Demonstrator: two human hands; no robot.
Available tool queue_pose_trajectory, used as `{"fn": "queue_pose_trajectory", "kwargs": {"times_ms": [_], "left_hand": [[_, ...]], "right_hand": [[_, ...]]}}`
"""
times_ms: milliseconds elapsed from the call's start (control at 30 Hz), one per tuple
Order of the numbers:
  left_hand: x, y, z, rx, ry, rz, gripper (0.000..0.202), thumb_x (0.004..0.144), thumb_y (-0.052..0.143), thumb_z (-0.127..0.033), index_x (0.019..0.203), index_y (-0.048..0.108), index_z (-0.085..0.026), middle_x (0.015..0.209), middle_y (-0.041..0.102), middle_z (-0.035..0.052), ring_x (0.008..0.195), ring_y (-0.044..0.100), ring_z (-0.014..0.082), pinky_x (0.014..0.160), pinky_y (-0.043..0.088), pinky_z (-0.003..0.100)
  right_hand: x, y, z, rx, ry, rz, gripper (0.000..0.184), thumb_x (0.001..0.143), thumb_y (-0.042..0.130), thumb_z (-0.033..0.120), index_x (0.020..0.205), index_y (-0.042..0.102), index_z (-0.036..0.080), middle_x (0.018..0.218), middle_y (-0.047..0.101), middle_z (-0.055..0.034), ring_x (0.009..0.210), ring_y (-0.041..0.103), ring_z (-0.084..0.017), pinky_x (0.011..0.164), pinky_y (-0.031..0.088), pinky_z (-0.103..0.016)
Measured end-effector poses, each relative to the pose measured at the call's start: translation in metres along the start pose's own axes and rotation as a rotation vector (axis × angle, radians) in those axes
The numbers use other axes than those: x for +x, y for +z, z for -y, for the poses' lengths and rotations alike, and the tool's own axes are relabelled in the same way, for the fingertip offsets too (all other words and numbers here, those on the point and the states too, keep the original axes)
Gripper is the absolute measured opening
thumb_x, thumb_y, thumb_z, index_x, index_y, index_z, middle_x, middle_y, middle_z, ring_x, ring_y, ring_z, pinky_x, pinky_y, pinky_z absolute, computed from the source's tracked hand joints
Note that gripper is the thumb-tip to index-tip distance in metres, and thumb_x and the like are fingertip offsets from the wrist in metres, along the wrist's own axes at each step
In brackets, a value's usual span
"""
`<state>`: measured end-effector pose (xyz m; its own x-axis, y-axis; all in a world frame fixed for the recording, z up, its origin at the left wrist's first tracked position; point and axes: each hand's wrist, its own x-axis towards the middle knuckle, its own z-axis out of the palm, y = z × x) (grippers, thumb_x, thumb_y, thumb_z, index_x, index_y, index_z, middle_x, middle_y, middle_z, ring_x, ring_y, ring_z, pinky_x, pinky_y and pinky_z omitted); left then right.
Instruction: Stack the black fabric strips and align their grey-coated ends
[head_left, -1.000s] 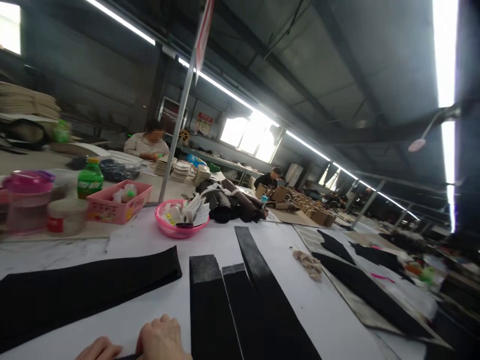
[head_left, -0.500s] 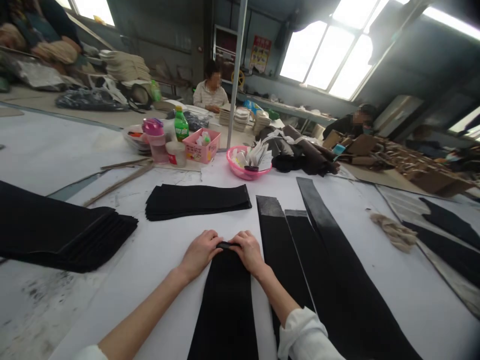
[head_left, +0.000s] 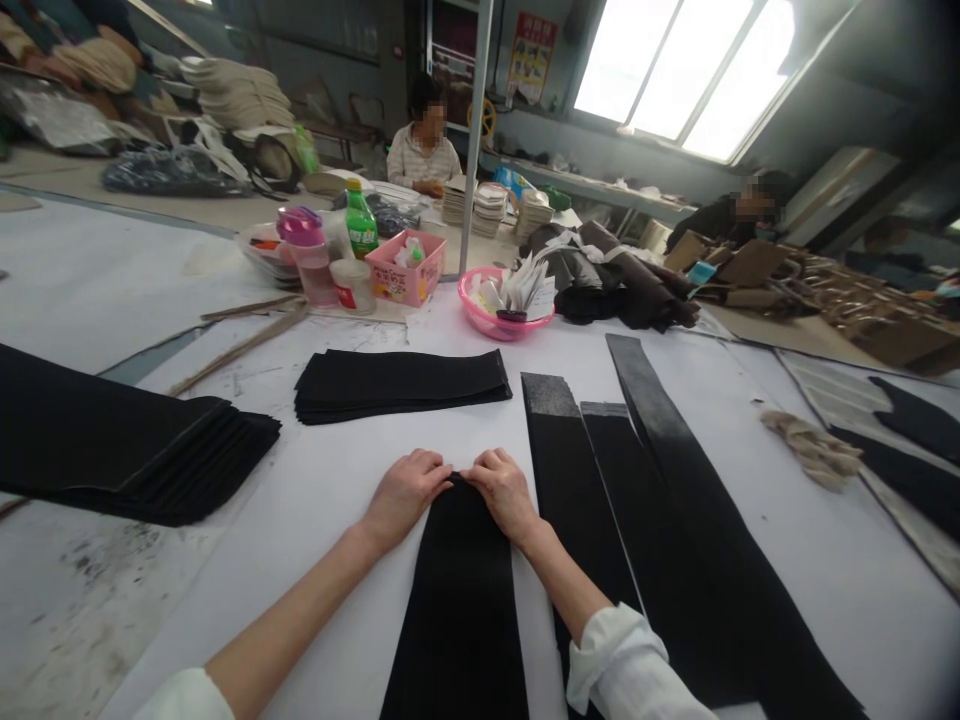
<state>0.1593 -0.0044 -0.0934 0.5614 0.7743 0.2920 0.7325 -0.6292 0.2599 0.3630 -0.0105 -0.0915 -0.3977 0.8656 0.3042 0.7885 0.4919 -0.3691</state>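
A long black fabric panel (head_left: 461, 600) lies in front of me on the white tabletop (head_left: 330, 620). At its far end my left hand (head_left: 409, 495) pinches the left part of the edge. My right hand (head_left: 501, 492) pinches the same edge just beside it, and the fingertips of both hands almost meet. The edge looks folded over there, though fingers cover part of it. To the right lie more black strips (head_left: 577, 480) with grey ends, and a longer black strip (head_left: 697, 520) beyond them. A short stack of black pieces (head_left: 401, 383) rests just past my hands.
At left is a thick stack of black panels (head_left: 135, 440). Across the back stand a pink basin (head_left: 506, 325) with papers, a pink box (head_left: 407, 270), a green bottle (head_left: 361, 222) and a pink jug (head_left: 311, 260). A crumpled cloth (head_left: 810, 450) lies right. Co-workers sit beyond.
The camera view has tilted down and shifted slightly. My fingertips have come closer together along the panel's far edge, both hands still pinching it.
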Motion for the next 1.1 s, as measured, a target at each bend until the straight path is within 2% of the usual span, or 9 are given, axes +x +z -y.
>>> {"fn": "queue_pose_trajectory", "kwargs": {"times_ms": [167, 367, 600, 867, 1100], "left_hand": [[-0.002, 0.002, -0.004, 0.094, 0.031, -0.004, 0.019, 0.092, 0.050, -0.023, 0.108, 0.060, -0.018, 0.101, 0.060, 0.0073, 0.096, 0.053, 0.0226, 0.081, 0.046, 0.037], [-0.001, 0.004, -0.011, 0.193, 0.090, 0.013, 0.026, 0.090, 0.047, -0.008, 0.114, 0.056, -0.011, 0.113, 0.057, 0.0126, 0.109, 0.049, 0.0268, 0.087, 0.045, 0.039], [-0.001, 0.005, -0.015, 0.253, 0.173, 0.036, 0.027, 0.091, 0.044, -0.008, 0.116, 0.055, -0.011, 0.108, 0.059, 0.0106, 0.110, 0.049, 0.0256, 0.090, 0.044, 0.038], [0.005, -0.004, -0.018, 0.300, 0.193, 0.102, 0.022, 0.089, 0.046, -0.008, 0.108, 0.058, -0.012, 0.093, 0.059, 0.0074, 0.090, 0.053, 0.0229, 0.078, 0.045, 0.036], [0.002, -0.010, -0.019, 0.303, 0.182, 0.115, 0.030, 0.091, 0.046, -0.011, 0.120, 0.053, -0.014, 0.099, 0.060, 0.0074, 0.092, 0.054, 0.0210, 0.082, 0.043, 0.035]], "right_hand": [[-0.002, 0.000, 0.001, -0.039, -0.044, 0.011, 0.014, 0.093, 0.057, 0.027, 0.093, 0.071, 0.025, 0.088, 0.059, -0.0039, 0.088, 0.047, -0.019, 0.076, 0.040, -0.030], [-0.002, -0.002, 0.003, -0.150, -0.108, 0.043, 0.013, 0.094, 0.055, 0.021, 0.097, 0.068, 0.024, 0.091, 0.057, -0.0045, 0.088, 0.047, -0.020, 0.076, 0.039, -0.032], [-0.003, -0.002, 0.006, -0.187, -0.120, 0.056, 0.014, 0.095, 0.053, 0.022, 0.096, 0.066, 0.022, 0.091, 0.057, -0.0053, 0.088, 0.047, -0.020, 0.076, 0.038, -0.033], [-0.005, -0.009, -0.006, -0.150, -0.148, 0.058, 0.014, 0.096, 0.053, 0.023, 0.096, 0.067, 0.023, 0.091, 0.059, -0.0037, 0.088, 0.049, -0.019, 0.077, 0.039, -0.032], [-0.009, -0.021, -0.018, -0.136, -0.193, 0.090, 0.016, 0.096, 0.051, 0.023, 0.099, 0.067, 0.023, 0.091, 0.060, -0.0036, 0.091, 0.050, -0.018, 0.080, 0.041, -0.030]]}}
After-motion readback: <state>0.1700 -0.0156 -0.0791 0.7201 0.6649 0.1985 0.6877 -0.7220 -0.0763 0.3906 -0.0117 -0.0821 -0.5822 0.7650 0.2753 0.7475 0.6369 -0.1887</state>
